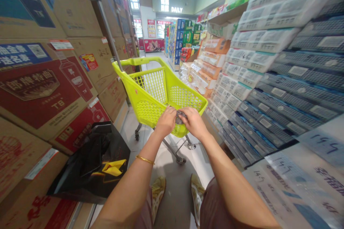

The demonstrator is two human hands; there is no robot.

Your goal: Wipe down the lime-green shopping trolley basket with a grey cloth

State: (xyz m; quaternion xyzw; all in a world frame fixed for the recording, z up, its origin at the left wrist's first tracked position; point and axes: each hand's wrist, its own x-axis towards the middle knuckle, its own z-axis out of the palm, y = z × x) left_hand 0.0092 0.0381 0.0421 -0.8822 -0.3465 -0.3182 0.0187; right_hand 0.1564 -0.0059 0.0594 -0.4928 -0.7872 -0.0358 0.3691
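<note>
A yellow-green plastic shopping cart [150, 86] stands in a store aisle in front of me. Both of my hands meet over its near rim. My left hand [166, 121] and my right hand [192, 121] are closed together around a small dark crinkled object [179, 116], held between the fingers of both. What the object is I cannot make out. A gold bangle [145, 159] circles my left wrist. The cart's basket looks empty from here.
Stacked cardboard cartons [43, 89] wall the left side, with a black bag [94, 161] leaning at their foot. Packs of tissue fill the shelves [271, 78] on the right. The tiled aisle [156, 61] runs ahead towards more displays.
</note>
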